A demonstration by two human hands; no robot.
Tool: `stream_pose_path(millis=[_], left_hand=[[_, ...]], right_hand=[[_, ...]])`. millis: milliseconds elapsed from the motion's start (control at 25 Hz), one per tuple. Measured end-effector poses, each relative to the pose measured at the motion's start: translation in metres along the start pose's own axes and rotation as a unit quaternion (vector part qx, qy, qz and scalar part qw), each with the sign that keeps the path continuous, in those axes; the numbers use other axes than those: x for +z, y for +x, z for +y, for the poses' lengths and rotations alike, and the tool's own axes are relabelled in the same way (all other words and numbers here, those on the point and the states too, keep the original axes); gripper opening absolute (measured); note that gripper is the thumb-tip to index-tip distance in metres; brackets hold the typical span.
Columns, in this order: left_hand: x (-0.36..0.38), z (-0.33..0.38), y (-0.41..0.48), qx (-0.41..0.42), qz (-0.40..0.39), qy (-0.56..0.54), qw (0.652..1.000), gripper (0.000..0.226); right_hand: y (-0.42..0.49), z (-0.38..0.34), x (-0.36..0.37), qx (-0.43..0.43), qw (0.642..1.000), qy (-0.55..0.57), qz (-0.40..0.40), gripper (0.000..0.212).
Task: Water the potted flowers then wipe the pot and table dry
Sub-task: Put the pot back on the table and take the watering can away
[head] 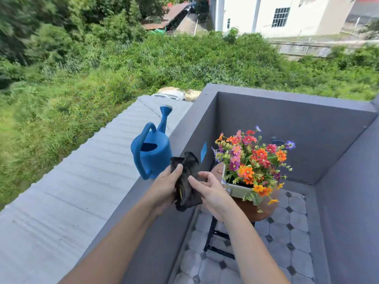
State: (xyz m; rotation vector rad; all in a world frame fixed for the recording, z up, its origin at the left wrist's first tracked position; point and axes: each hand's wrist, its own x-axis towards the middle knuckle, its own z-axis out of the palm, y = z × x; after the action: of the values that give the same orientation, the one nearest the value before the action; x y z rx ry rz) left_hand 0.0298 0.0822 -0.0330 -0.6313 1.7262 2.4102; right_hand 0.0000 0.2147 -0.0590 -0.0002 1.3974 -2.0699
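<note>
Grey balcony (287, 130); flowers (252, 158) in white planter (240, 188); black cloth (189, 187) in left hand (164, 183)

Both hands on the black cloth (187, 181) just beside the blue watering can (152, 152): left hand (166, 186) grips it, right hand (212, 192) pinches its edge.

Bare-armed — L hand (166, 186), R hand (213, 194), both bare

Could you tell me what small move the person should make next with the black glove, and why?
Probably spread the black glove open with the right hand: the left hand grips it bunched above the grey wall, and the right fingers pinch its near edge.
</note>
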Motion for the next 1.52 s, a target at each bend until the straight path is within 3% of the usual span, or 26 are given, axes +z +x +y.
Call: stream_pose_path(millis=[80, 160, 240, 360, 560, 720, 840, 960, 1040, 1200, 1320, 1400, 1520], left_hand=[[0.003, 0.001, -0.002, 0.002, -0.013, -0.041, 0.999, 0.034], [0.007, -0.001, -0.001, 0.018, -0.002, -0.020, 1.000, 0.030], [0.011, 0.001, 0.000, 0.028, 0.032, 0.053, 0.998, 0.024], [0.006, 0.007, 0.004, 0.078, 0.081, 0.206, 0.972, 0.016], [0.002, 0.012, 0.014, 0.158, 0.121, 0.310, 0.930, 0.023], [0.020, 0.028, 0.015, 0.230, 0.127, 0.404, 0.876, 0.020], [0.034, 0.057, 0.015, 0.273, 0.096, 0.462, 0.839, 0.023], [0.037, 0.091, 0.015, 0.297, 0.083, 0.490, 0.815, 0.022], [0.032, 0.112, 0.016, 0.304, 0.085, 0.504, 0.804, 0.024], [0.009, 0.148, 0.014, 0.311, 0.100, 0.488, 0.810, 0.024], [-0.014, 0.173, 0.012, 0.339, 0.132, 0.483, 0.797, 0.027], [-0.030, 0.187, 0.015, 0.354, 0.165, 0.523, 0.758, 0.031], [-0.067, 0.193, 0.035, 0.349, 0.252, 0.647, 0.629, 0.030]], right_hand=[[0.003, 0.000, -0.002, 0.005, 1.000, 0.029, 0.004, 0.057], [0.002, -0.002, -0.005, 0.015, 0.998, 0.058, -0.022, 0.049], [0.001, -0.005, -0.006, 0.008, 0.997, 0.067, -0.042, 0.033], [0.003, -0.005, -0.006, -0.045, 0.997, 0.066, -0.012, 0.027], [0.009, 0.002, -0.002, -0.129, 0.982, -0.088, 0.102, 0.036], [0.010, 0.002, 0.000, -0.174, 0.963, -0.150, 0.142, 0.045], [0.018, -0.003, -0.003, -0.128, 0.972, -0.099, 0.170, 0.056], [0.033, -0.010, 0.007, 0.015, 0.976, -0.060, 0.207, 0.080], [0.044, -0.016, 0.020, 0.071, 0.981, -0.025, 0.177, 0.090], [0.067, -0.032, 0.058, -0.047, 0.991, 0.123, 0.010, 0.102], [0.079, -0.047, 0.088, -0.119, 0.980, 0.158, 0.001, 0.066], [0.087, -0.056, 0.104, -0.143, 0.980, 0.139, 0.024, 0.044], [0.093, -0.073, 0.112, -0.195, 0.966, -0.080, 0.149, 0.053]])
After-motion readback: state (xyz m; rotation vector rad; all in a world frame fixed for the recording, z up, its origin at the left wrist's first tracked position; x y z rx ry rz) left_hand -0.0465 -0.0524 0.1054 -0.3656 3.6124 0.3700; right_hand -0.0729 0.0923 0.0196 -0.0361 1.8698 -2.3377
